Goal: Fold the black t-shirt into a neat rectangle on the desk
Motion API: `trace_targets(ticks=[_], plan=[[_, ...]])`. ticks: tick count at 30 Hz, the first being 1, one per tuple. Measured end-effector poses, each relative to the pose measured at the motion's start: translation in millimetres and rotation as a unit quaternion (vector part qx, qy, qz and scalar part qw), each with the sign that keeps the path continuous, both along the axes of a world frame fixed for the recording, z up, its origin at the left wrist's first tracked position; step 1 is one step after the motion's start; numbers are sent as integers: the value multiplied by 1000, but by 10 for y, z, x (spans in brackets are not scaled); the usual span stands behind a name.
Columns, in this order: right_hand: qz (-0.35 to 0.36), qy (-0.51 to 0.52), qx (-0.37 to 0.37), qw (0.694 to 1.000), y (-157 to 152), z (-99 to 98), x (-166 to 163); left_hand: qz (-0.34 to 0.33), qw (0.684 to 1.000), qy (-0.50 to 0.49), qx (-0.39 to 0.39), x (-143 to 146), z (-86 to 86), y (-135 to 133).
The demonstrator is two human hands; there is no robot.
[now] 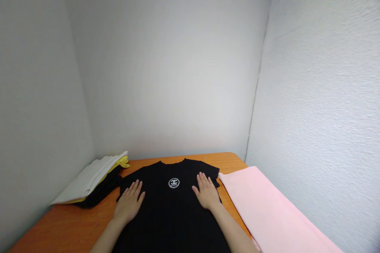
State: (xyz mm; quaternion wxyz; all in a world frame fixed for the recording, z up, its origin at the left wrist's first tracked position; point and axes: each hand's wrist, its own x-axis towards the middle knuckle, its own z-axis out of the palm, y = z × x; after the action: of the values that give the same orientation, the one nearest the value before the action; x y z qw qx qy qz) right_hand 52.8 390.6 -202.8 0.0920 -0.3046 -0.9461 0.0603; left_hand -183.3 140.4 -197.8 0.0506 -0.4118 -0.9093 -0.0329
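A: Where does the black shirt (169, 217) lie?
B: Flat on the worktop (71, 225), collar toward the far edge; stacked clothes (92, 178) occupy the far left corner, pink cloth (273, 209) the right edge.
A: And the contact upon it?
B: Left hand (128, 201) and right hand (207, 193), both spread palm-down.

Solid black all over the shirt (169, 221), and there on its chest, a round emblem (173, 183) in white on black, interlocked Cs inside a pale ring! Around it glows the orange-brown table (68, 227), faintly wood-grained. Over to the right, plain soft pink cloth (270, 209). Across to the left, white cloth (92, 174) on top, bright yellow cloth (123, 161) flashing beneath, black cloth (104, 189) under that! Behind, the back wall (169, 67) in pale grey; the right wall (323, 87), cooler, bluish-white, rippled.
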Motion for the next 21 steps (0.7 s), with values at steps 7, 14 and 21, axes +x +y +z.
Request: trace_targets(ticks=[7,14,21], plan=[[-4,4,-2,1000,-68,129,34,18,999,33,-8,58,110,-10],[75,29,3,997,-885,246,-102,-82,996,19,-2,867,206,143],[116,69,-42,990,-1611,98,19,-137,989,-55,-2,1400,78,22]])
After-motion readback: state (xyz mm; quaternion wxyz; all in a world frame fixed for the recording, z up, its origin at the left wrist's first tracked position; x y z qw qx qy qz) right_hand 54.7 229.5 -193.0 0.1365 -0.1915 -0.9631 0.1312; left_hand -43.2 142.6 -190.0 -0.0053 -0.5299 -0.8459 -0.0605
